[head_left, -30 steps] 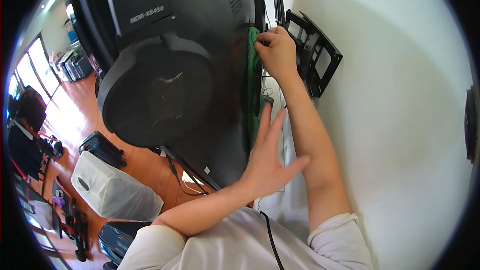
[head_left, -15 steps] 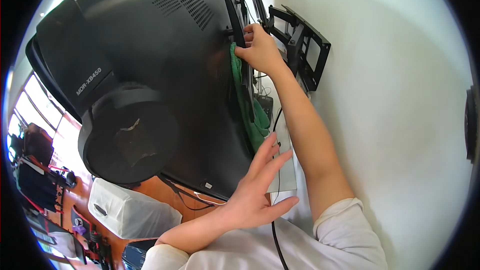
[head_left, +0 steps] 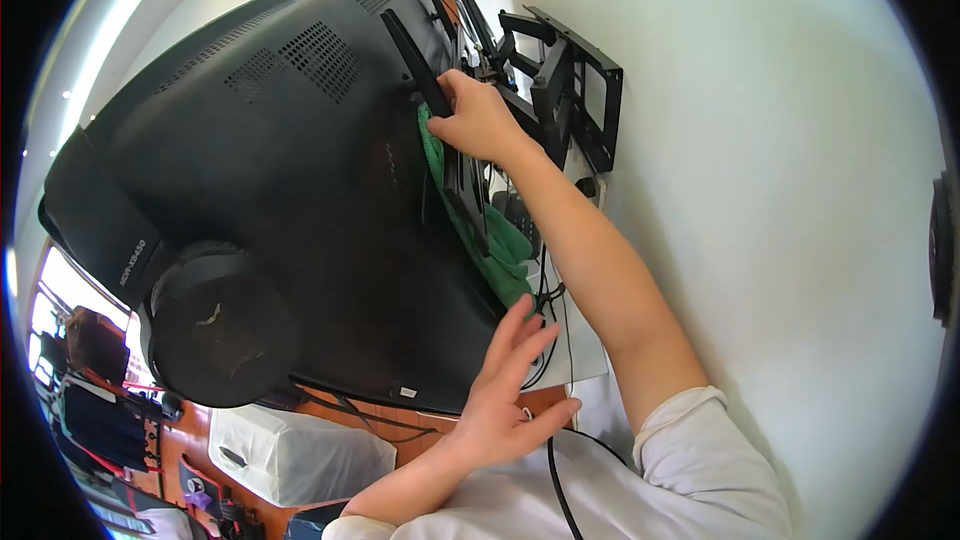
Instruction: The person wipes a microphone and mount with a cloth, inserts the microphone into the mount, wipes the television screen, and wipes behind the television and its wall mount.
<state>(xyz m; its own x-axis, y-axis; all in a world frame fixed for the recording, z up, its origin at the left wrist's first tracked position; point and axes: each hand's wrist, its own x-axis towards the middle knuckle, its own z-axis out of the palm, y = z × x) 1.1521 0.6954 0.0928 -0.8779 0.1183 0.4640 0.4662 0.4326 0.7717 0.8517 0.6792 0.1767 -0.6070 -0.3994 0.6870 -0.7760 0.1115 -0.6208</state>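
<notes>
My right hand [head_left: 475, 118] grips the long black mounting bar [head_left: 412, 55] on the back of a large black TV [head_left: 330, 200], its fingers curled behind the bar and the thumb in front. A green cloth [head_left: 500, 265] is tucked along the bar, against the TV's back, and its top reaches my right thumb. Near the TV's lower right corner, my left hand [head_left: 505, 390] is open with fingers spread. Its fingertips are close to the cloth's lower end; whether they touch it I cannot tell.
A black folding wall bracket [head_left: 590, 90] stands out from the white wall at right. Black headphones [head_left: 225, 345] are in front of the TV at left. Black cables [head_left: 553, 480] hang by my left hand. A white-covered box [head_left: 300, 455] sits on the wooden floor.
In the view, the TV, the bar and my right hand have shifted left and slightly down. More cables and the doorway at the top now show. My left hand remains spread and moved slightly down.
</notes>
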